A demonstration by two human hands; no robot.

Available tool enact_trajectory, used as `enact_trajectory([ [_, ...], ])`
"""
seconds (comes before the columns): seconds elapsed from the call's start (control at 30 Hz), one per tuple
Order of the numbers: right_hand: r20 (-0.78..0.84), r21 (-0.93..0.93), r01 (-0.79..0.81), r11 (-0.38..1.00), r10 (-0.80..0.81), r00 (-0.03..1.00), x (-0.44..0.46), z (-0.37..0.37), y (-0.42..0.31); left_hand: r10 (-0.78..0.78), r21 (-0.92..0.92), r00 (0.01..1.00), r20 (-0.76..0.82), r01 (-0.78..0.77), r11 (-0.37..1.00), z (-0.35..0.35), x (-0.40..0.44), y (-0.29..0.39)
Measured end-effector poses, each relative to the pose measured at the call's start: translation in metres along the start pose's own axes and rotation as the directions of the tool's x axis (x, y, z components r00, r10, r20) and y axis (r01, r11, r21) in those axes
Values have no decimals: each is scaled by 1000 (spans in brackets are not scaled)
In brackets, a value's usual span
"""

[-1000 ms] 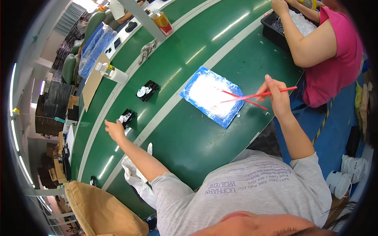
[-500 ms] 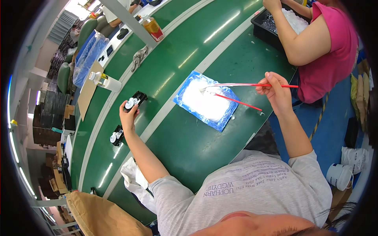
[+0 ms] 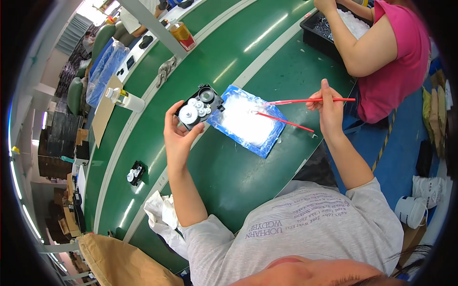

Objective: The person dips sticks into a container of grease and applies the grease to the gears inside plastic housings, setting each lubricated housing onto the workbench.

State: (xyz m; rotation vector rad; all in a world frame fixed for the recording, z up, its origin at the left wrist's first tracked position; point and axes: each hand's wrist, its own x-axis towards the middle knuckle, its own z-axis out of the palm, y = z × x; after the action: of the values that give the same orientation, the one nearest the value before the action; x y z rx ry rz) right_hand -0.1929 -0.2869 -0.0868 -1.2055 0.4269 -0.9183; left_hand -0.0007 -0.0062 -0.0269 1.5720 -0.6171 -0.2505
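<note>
My left hand [image 3: 176,138] grips a black gear housing [image 3: 202,102] by its edge, white gears facing up, above the near-left corner of a blue tray [image 3: 261,153]. White paste [image 3: 245,124] fills this tray. Between the fingers of my right hand [image 3: 330,107] is a red-handled brush [image 3: 305,100], its tip at the paste. A second red-handled stick [image 3: 288,123] rests across the tray, one end in the paste. Another black gear housing [image 3: 136,173] with white gears lies on the green belt to the left.
Beyond my left hand stand a white bottle [image 3: 126,100] and a grey rag [image 3: 166,71]. An amber bottle [image 3: 183,36] is by the metal post. A co-worker in a pink shirt [image 3: 396,62] works at a black bin [image 3: 312,38] on the right. White cloth [image 3: 164,219] lies near my left elbow.
My left hand has lifted the gear housing from the belt and carried it right beside the tray, gears now in plain view. My right hand with the brush has shifted slightly left.
</note>
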Motion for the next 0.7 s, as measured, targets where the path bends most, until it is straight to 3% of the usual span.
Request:
enact_trajectory([
  [0.2, 6, 105, 178, 978, -180, 984, -6, 23, -32, -54, -85, 997, 50, 58, 995, 12, -3, 0],
  [0.3, 114, 51, 229, 972, -233, 966, -17, 35, -39, -59, -98, 997, 57, 65, 993, 16, -6, 2],
  [0.6, 229, 18, 254, 967, -252, 940, -28, 52, -34, -19, -120, 995, 97, 31, 992, 22, -14, 11],
  [0.7, 440, -174, 401, 899, -294, 849, -24, 52, -55, -4, -66, 991, 135, 13, 998, 20, -15, 14],
])
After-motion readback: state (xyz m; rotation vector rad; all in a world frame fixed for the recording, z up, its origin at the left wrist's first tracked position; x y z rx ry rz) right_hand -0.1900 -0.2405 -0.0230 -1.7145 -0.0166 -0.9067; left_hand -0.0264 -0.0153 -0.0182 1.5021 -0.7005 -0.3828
